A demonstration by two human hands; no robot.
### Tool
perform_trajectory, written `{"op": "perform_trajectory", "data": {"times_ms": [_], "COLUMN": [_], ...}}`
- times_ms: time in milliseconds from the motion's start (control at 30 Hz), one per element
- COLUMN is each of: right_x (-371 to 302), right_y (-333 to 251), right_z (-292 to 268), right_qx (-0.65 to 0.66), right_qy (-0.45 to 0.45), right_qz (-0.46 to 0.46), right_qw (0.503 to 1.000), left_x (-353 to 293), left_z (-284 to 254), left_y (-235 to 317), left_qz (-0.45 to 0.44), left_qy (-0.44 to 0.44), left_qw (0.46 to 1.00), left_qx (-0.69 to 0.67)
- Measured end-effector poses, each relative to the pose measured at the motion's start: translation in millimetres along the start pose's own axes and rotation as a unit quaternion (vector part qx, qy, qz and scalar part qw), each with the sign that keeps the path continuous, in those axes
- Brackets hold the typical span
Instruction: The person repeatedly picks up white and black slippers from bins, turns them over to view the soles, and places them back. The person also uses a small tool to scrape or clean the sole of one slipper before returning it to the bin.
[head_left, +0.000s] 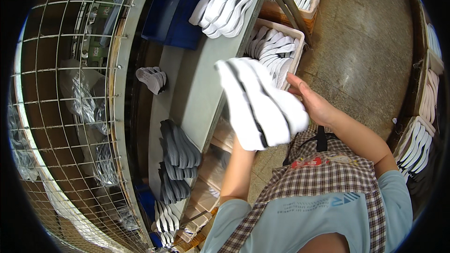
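A stack of white shoe soles (265, 105), with dark gaps between them, is held up in front of me and slightly blurred. My left forearm rises behind the stack, which hides my left hand; the soles rest in that hand. My right hand (315, 102) is beside the right side of the stack with its fingers stretched out and open. Whether its palm touches the soles, I cannot tell. Beyond the stack, a pale crate (300, 47) contains rows of similar white soles (274, 49).
On the metal shelf (197, 79) at left are white soles (225, 4), dark grey soles (178, 147) and a blue bin (173, 11). A wire mesh guard (61, 98) stands far left. More crated soles (415, 147) line the right edge beyond the floor (356, 42).
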State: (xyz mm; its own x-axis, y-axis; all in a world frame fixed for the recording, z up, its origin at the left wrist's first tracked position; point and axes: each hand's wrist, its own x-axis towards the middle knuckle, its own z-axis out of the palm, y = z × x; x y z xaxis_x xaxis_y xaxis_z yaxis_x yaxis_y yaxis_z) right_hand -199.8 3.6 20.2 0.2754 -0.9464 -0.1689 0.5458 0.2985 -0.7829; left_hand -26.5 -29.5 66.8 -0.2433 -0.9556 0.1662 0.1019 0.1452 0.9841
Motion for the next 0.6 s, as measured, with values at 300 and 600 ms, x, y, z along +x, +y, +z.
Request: {"op": "perform_trajectory", "data": {"times_ms": [300, 600], "right_x": [8.0, 29.5], "right_y": [30.1, 76.0], "right_z": [-27.2, -33.2], "right_qx": [-0.020, -0.007], "right_qy": [0.096, 0.190], "right_qz": [0.091, 0.145], "right_qw": [0.991, 0.971], "left_x": [115.0, 140.7], "left_z": [-214.2, -362.2], "left_y": [-1.7, -46.1], "left_qz": [-0.364, -0.288], "left_qy": [0.136, 0.326], "left_qw": [0.876, 0.897], "left_qx": [-0.285, -0.080]}}
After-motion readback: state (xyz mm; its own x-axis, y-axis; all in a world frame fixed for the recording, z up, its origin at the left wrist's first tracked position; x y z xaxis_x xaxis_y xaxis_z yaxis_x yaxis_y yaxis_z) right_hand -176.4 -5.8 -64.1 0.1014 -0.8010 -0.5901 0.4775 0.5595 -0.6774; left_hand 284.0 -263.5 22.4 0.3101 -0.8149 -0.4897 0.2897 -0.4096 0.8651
